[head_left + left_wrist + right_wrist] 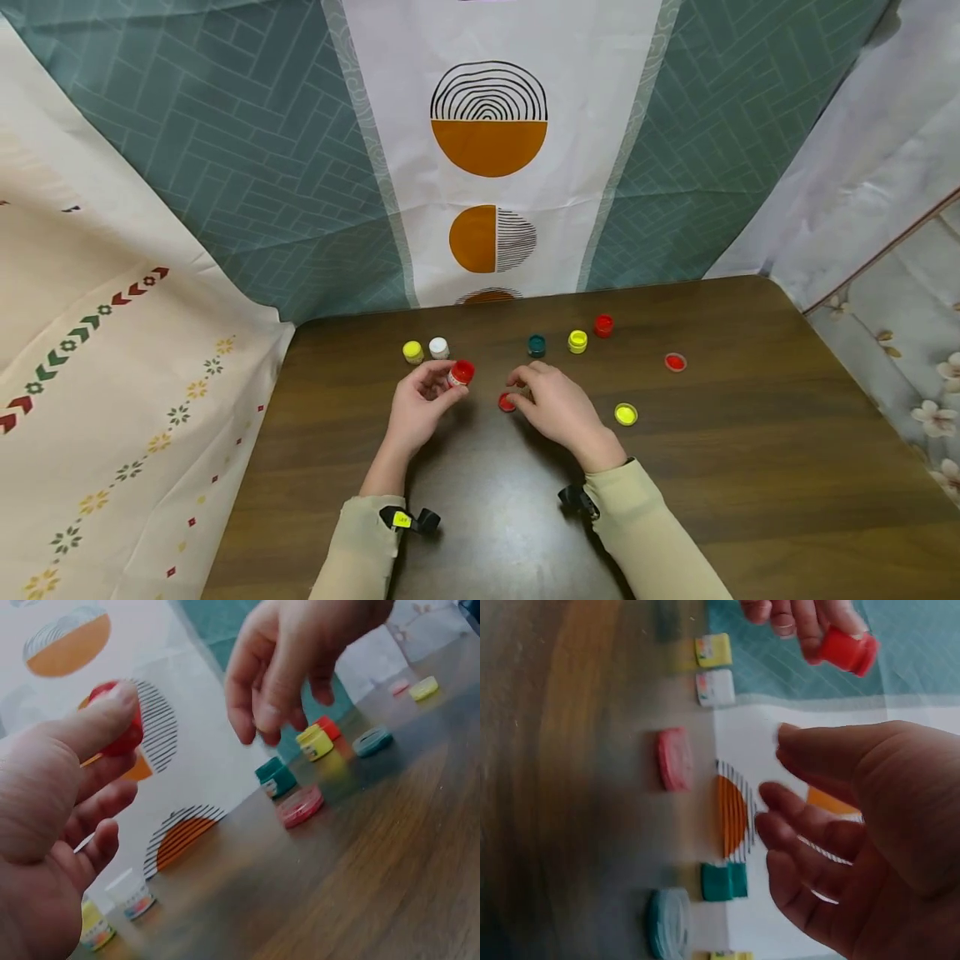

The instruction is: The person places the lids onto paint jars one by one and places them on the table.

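Tabletop: red-capped pot (460,373) in left hand (417,410)

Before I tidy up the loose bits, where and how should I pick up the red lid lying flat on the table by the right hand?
The red lid is a low disc lying flat on the table, just left of the right hand. Probably best to come from straight above and pinch its rim on two opposite sides; lying flat, it offers nothing else to grip.
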